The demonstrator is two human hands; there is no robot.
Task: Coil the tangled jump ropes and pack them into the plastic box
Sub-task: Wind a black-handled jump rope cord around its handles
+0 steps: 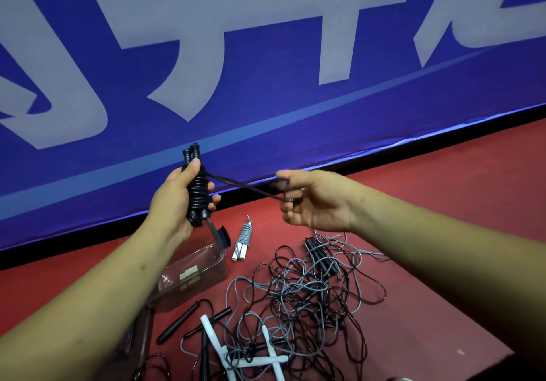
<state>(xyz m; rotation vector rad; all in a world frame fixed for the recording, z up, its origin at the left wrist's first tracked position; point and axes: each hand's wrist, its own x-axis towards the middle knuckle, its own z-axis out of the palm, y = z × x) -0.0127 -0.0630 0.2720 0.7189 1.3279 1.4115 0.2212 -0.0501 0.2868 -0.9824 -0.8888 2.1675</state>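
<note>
Head view: the task looks early, with one rope finished, one nearly wound and most still loose. At centre frame the left hand has a closed grip round a black jump rope, its two handles standing upright together above the thumb and the cord wound tightly round them. A last loop of cord stretches taut to the right hand, whose thumb and forefinger pinch its end while the other fingers hang loosely curled. I judge only this tail needs wrapping and tucking.

Below the left hand, the clear plastic box sits open on the red floor. It seems to hold no rope, though the forearm hides part of it. Just beside it, right of its black latch, lies a grey rope already coiled round its white handles but not packed.

Lower centre and right, a tangled pile of grey and black cords is left to sort, with white handles and black handles at its left edge. How many ropes it holds cannot be told.
</note>
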